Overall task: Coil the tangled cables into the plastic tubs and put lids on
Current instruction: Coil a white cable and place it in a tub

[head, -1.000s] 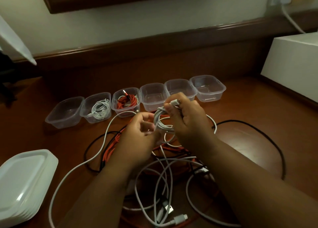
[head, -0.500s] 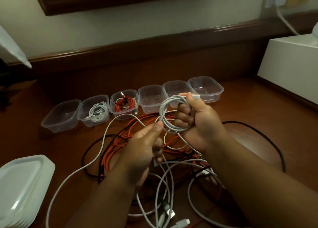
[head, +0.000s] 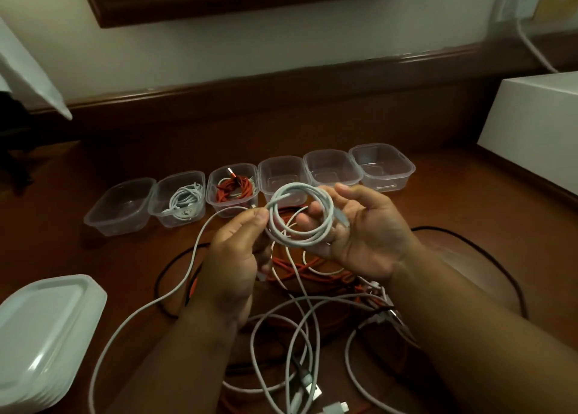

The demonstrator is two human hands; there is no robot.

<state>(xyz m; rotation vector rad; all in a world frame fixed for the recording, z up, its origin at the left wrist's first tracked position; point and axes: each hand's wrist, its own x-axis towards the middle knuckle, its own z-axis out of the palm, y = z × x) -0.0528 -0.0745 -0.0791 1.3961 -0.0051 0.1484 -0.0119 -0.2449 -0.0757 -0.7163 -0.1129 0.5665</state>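
Change since 0.5 s ago: right hand (head: pixel 359 226) has opened from a fist around the white coil (head: pixel 300 216) to a flat, upturned palm; left hand (head: pixel 237 251) has come up to pinch the coil's left edge; coil has dropped from a raised loop to lie across the fingers
Task progress: 2 of 6 tubs hold a cable; none carries a lid; judged under halfway
Filled tubs: white cable tub (head: pixel 181 199), 2nd from left, holds a coiled white cable; red cable tub (head: pixel 233 190), 3rd from left, holds a coiled red cable
Bare tubs: far-left tub (head: pixel 120 207), 4th tub (head: pixel 281 176), 5th tub (head: pixel 331 168), far-right tub (head: pixel 383 166)
Cable in hand: white coil of several turns, wound but not yet in a tub, held above the table (head: pixel 93 257) just in front of the 4th tub; whether a tail runs down from it cannot be told
Left to do: loose tangle (head: pixel 312 319) of white, red and black cables on the table under the forearms awaits coiling; every tub awaits a lid
Lids: stack of lids (head: pixel 40 341) at the near left corner, well apart from the tubs, untouched
Right grip: released and wide, fingers spread; coil rests on the fingers with the thumb touching its right side, supported rather than clamped
Left grip: thumb and forefinger closed on the coil's left edge; remaining fingers curled, and what they enclose is hidden
Likely destination: 4th tub, judged from its nearness to the coil
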